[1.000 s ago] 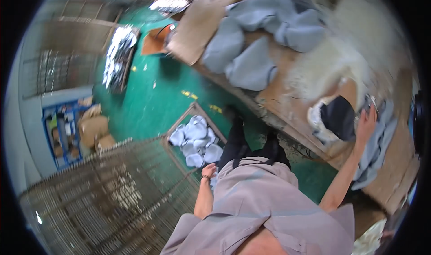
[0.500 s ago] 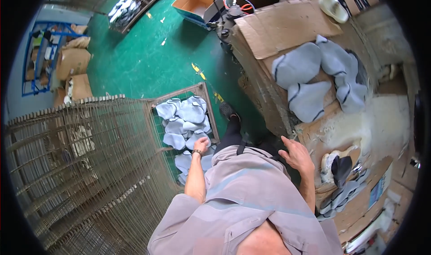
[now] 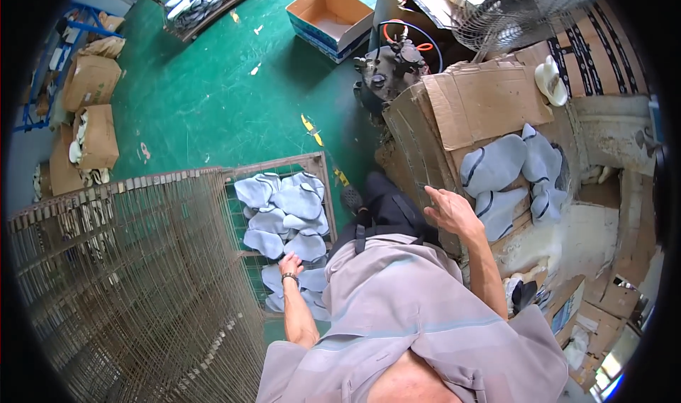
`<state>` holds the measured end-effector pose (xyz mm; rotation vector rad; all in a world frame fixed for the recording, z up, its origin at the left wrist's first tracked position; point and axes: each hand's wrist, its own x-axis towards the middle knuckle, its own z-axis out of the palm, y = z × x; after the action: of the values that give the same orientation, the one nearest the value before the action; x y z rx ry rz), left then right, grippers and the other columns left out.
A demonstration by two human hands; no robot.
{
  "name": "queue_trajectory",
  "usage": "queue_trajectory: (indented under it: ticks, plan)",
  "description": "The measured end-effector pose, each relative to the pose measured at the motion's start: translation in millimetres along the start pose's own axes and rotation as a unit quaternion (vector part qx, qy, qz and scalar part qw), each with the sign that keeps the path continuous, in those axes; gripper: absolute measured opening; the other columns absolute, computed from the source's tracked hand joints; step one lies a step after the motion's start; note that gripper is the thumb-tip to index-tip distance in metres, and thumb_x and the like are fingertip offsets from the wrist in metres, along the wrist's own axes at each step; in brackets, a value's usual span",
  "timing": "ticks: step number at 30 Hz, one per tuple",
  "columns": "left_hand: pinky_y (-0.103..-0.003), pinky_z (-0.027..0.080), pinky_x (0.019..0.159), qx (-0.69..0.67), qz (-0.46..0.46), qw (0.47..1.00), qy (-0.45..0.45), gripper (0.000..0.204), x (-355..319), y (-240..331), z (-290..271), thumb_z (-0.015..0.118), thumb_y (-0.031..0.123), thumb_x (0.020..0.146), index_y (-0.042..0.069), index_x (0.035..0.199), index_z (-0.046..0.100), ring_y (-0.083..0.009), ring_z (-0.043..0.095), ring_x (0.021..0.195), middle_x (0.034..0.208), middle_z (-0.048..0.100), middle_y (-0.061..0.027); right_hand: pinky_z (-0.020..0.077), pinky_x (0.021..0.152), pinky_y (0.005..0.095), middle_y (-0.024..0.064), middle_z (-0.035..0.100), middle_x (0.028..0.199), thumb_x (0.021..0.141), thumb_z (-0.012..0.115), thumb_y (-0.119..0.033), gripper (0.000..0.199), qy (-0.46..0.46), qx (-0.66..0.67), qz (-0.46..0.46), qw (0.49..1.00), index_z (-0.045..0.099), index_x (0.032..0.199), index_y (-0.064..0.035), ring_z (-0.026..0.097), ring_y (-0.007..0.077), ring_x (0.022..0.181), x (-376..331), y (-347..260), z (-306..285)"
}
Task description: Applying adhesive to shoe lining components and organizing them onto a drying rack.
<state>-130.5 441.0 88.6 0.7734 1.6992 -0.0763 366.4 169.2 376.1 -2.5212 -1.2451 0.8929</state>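
Note:
My left hand [image 3: 291,265] hovers over a low wire-mesh rack [image 3: 325,190], its fingers loosely apart with nothing visible in them. Pale grey-blue soft pieces [image 3: 294,199], shaped somewhat like shoe liners, lie in overlapping rows on that rack. On the other side, my right hand [image 3: 452,210] is open, fingers stretched out, beside the edge of a cardboard-covered bench. Several larger grey pieces with dark edging [image 3: 494,163] rest on the bench, just beyond this hand. I cannot tell whether the right fingertips touch the cardboard.
A tall stack of wire racks [image 3: 135,275] stands at my left. Ahead on the green floor are an open cardboard box [image 3: 330,20] and a dark machine with hoses [image 3: 390,70]. A cardboard sheet [image 3: 489,109] and a wire fan [image 3: 525,13] are at the far right.
My view has swung, and I stand nearer the bench. My right hand has reached forward toward the grey pieces there. The left hand's fingers have loosened from a curl.

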Motion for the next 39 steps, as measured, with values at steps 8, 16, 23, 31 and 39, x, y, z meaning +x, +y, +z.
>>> queue_trajectory:
  ticks: [8, 16, 23, 31, 39]
  plan:
    - [-0.049, 0.057, 0.076, 0.104, -0.04, 0.992, -0.063, 0.037, 13, 9, 62, 0.067, 0.012, 0.087, 0.014, 0.124, 0.066, -0.0252, 0.069, 0.091, 0.101, 0.071, -0.0051, 0.0505, 0.094, 0.0465, 0.0232, 0.065, 0.121, 0.09, 0.069, -0.024, 0.055, -0.091, 0.017, 0.033, 0.995, 0.052, 0.136, 0.0002, 0.062, 0.0416, 0.109, 147, -28, -51]
    - [-0.032, 0.047, 0.055, 0.021, 0.004, 0.998, -0.063, 0.017, 99, 184, 101, 0.066, 0.03, 0.095, 0.015, 0.089, 0.066, -0.0164, 0.059, 0.07, 0.071, 0.059, 0.003, 0.0536, 0.089, 0.0467, 0.0252, 0.068, 0.112, 0.088, 0.071, -0.024, 0.05, -0.069, 0.012, -0.064, 0.996, 0.059, 0.13, -0.0006, 0.066, 0.0407, 0.103, 376, -7, -110]
    - [-0.034, 0.053, 0.086, -0.017, 0.122, 0.991, -0.046, 0.041, 103, 501, 208, 0.073, 0.028, 0.094, 0.015, 0.131, 0.064, -0.014, 0.064, 0.104, 0.116, 0.069, -0.0027, 0.0557, 0.078, 0.0445, 0.0248, 0.071, 0.096, 0.088, 0.069, -0.021, 0.045, -0.109, 0.065, 0.017, 0.992, 0.061, 0.126, 0.003, 0.07, 0.0387, 0.089, 557, 80, -120]
    - [-0.035, 0.057, 0.087, -0.049, 0.234, 0.969, -0.061, 0.046, 122, 689, 234, 0.07, 0.024, 0.096, 0.004, 0.135, 0.06, -0.021, 0.067, 0.109, 0.123, 0.068, -0.0114, 0.0547, 0.079, 0.0452, 0.0253, 0.07, 0.093, 0.087, 0.069, -0.023, 0.041, -0.095, 0.207, 0.091, 0.97, 0.064, 0.12, 0.0015, 0.071, 0.0379, 0.088, 630, 75, -152]
    - [-0.028, 0.059, 0.075, 0.044, 0.221, 0.965, -0.136, 0.033, 222, 892, 348, 0.066, 0.013, 0.097, 0.003, 0.128, 0.065, -0.0183, 0.07, 0.098, 0.112, 0.071, -0.0098, 0.0551, 0.082, 0.0448, 0.0248, 0.071, 0.099, 0.091, 0.066, -0.021, 0.043, -0.016, 0.246, 0.241, 0.939, 0.061, 0.125, 0.005, 0.07, 0.0394, 0.093, 706, 56, -206]
